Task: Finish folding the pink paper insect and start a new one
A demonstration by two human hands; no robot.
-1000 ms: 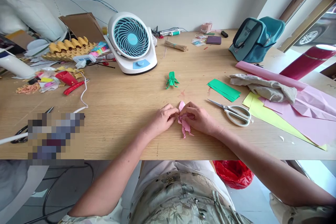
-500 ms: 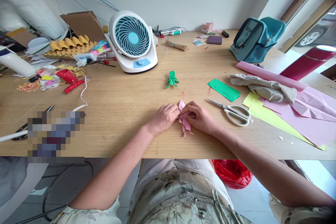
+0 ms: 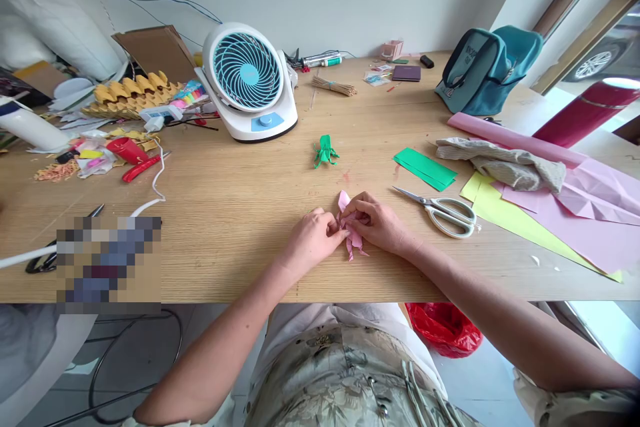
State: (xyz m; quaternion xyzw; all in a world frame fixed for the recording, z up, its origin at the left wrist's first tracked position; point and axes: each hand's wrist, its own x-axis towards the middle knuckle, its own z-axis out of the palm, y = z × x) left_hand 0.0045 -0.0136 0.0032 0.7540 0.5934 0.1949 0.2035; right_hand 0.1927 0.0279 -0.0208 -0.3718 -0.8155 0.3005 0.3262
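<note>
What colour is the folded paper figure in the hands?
The folded paper figure is pink; the head view shows it best.

Inscriptions as they reach me remotely through the head camera: several lines of lettering stand on the side panel of the teal bag [image 3: 487, 77], slanted and too small for me to read; a faint mark on the hub of the white fan [image 3: 249, 75] is likewise illegible to me.
</note>
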